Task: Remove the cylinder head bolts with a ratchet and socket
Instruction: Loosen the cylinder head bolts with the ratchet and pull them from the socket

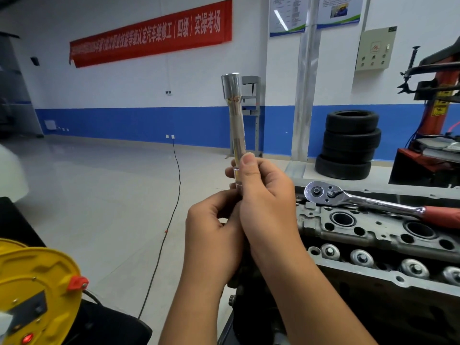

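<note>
Socket on a long extension bar, upright before me, my right hand and left hand both curled tight round the bar's lower end; ratchet lying unheld on the cylinder head beside.

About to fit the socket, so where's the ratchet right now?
In the head view the ratchet lies at right on top of the cylinder head, unheld, just right of the right hand.
</note>
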Demonstrator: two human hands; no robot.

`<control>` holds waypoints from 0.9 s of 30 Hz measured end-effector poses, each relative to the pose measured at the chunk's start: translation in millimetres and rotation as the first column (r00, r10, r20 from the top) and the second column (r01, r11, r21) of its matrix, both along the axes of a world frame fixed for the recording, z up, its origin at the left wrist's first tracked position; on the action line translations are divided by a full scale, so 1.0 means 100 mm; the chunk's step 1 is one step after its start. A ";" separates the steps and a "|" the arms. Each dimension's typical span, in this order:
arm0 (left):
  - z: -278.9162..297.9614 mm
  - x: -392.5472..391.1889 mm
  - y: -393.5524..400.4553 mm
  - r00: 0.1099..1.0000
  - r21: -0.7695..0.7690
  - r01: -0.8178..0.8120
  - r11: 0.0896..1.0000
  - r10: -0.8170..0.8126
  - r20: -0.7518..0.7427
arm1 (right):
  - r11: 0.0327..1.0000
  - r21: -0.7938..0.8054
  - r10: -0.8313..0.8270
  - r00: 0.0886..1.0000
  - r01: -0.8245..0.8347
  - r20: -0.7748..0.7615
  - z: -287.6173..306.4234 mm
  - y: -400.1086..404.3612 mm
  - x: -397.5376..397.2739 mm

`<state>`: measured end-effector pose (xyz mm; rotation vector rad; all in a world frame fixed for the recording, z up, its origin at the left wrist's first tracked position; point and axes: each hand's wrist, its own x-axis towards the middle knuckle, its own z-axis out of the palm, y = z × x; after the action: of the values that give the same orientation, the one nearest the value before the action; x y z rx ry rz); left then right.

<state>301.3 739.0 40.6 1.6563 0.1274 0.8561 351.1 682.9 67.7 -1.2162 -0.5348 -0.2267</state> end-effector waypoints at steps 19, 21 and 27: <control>0.01 -0.01 -0.02 1.000 -0.026 -0.010 1.000 0.010 0.015 | 0.999 0.018 -0.027 1.000 0.027 0.001 -0.02 0.00 0.00; 0.01 -0.01 -0.03 0.999 -0.025 0.033 0.999 -0.033 0.009 | 1.000 -0.004 -0.018 1.000 0.018 -0.008 -0.02 0.00 0.01; -0.03 0.03 -0.01 0.996 -0.057 -0.085 0.995 0.086 0.021 | 0.999 0.023 0.022 1.000 -0.022 0.008 -0.02 -0.02 -0.01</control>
<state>304.7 737.6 37.9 1.5975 0.2052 0.9284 350.5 681.1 66.0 -1.1866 -0.5509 -0.2187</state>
